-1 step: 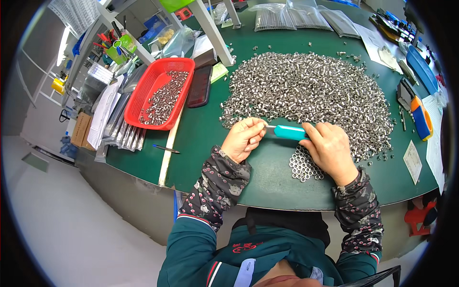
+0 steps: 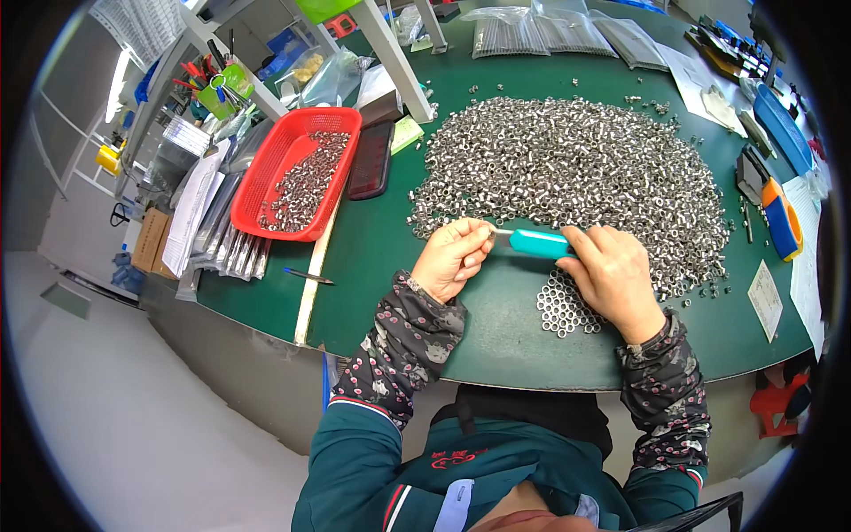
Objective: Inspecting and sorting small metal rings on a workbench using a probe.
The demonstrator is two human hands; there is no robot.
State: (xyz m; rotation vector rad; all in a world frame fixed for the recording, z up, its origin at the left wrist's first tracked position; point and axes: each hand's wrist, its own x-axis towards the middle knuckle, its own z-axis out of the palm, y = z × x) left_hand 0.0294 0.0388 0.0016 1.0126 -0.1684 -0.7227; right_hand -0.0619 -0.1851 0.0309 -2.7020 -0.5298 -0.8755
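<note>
Between the fingertips of my left hand [image 2: 455, 257] a small metal ring is pinched, mostly hidden by the fingers. My right hand [image 2: 613, 279] is closed round a teal-handled hand tool [image 2: 539, 244], held nearly level and pointing left. The tool's thin metal tip meets the ring at my left fingertips; whether it sits inside the ring I cannot tell. Just beyond both hands spreads a large heap of short metal rings [image 2: 576, 164]. Beside my right wrist, a small flat group of rings [image 2: 563, 306] lies in one layer on the green table [image 2: 496, 341].
On the left stands a red plastic basket [image 2: 253, 191] partly filled with metal pieces, next to a dark phone [image 2: 370, 161]. A pen [image 2: 308, 276] lies nearer. Bagged parts [image 2: 505, 35] rest at the back; an orange-and-blue tool [image 2: 783, 222] and a blue tray [image 2: 782, 129] lie right.
The teal handle has tilted very slightly at my left fingertips. Both hands stay in nearly the same place.
</note>
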